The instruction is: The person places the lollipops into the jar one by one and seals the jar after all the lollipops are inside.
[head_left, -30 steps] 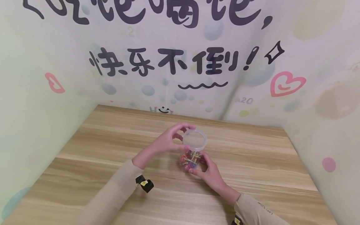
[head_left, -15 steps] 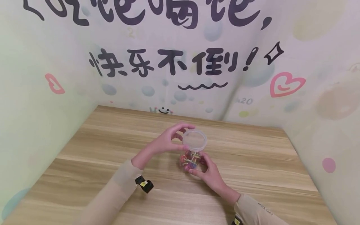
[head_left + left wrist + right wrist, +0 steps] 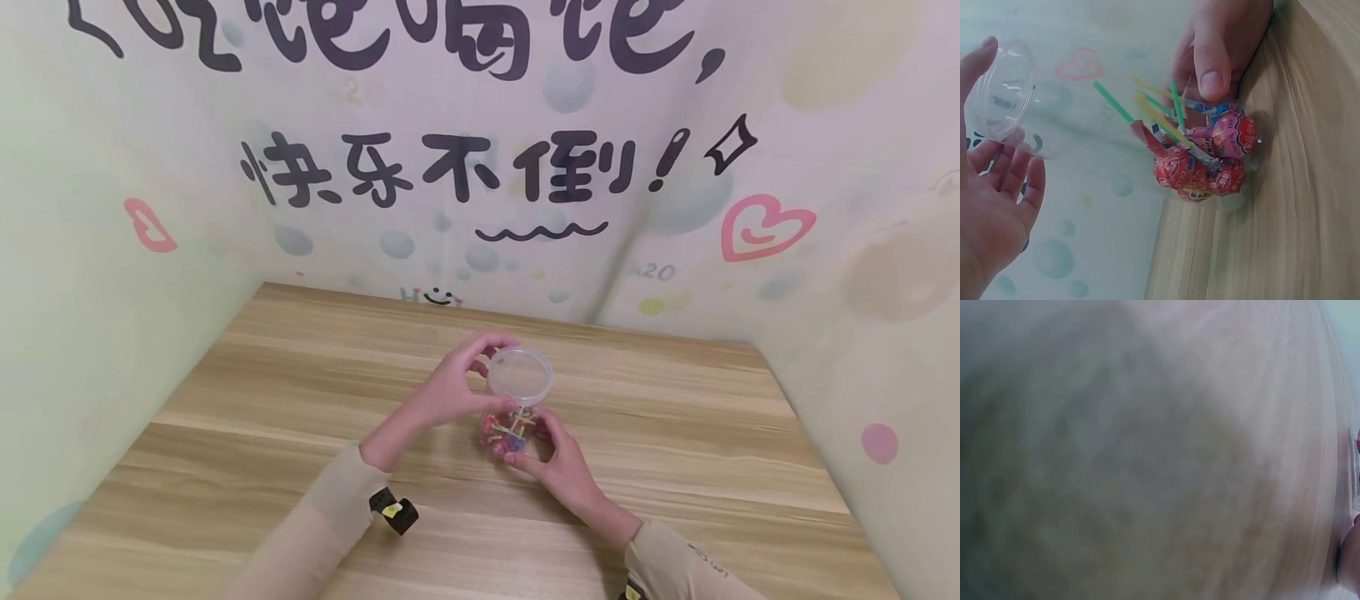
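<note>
A tall clear plastic jar (image 3: 1110, 134) stands upright on the table, with several lollipops (image 3: 1200, 169) in red and pink wrappers at its bottom. Their green and yellow sticks (image 3: 1113, 100) point up inside. My left hand (image 3: 450, 387) grips the round clear lid (image 3: 520, 377) at the jar's top, thumb in front and fingers behind. Lower down, my right hand (image 3: 562, 462) holds the jar's base between thumb and fingers. In the left wrist view, the right thumb (image 3: 1211, 75) lies along the wall. Something blurred covers most of the right wrist view.
The wood-grain table (image 3: 300, 358) reaches back to a pale wall (image 3: 420, 242) with black lettering and pink hearts. More wall stands close on the left and right sides. A small black device (image 3: 393, 511) is strapped at the left wrist.
My left hand has turned a little around the lid, its thumb sliding to the right along the front rim and its wrist shifting right and down. The right hand and jar stay put.
</note>
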`<action>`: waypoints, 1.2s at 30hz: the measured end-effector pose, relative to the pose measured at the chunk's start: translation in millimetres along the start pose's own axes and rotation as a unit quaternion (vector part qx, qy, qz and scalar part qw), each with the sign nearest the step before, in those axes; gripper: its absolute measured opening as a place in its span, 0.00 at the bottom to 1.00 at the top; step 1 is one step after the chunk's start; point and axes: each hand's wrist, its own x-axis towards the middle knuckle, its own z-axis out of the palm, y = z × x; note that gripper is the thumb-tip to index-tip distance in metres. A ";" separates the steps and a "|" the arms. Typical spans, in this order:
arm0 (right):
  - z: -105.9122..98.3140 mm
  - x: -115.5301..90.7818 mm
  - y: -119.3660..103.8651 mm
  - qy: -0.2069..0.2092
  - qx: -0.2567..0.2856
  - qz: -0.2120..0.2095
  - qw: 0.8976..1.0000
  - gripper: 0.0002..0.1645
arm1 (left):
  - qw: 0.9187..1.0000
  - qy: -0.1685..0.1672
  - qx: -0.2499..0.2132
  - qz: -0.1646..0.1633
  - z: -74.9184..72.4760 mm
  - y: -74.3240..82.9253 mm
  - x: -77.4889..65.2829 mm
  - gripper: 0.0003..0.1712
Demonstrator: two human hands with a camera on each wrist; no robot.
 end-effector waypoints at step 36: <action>0.0 0.2 0.0 -0.005 -0.003 0.012 1.000 0.43 | 0.994 -0.098 -0.037 0.005 -20.6 -5.5 10.8 0.41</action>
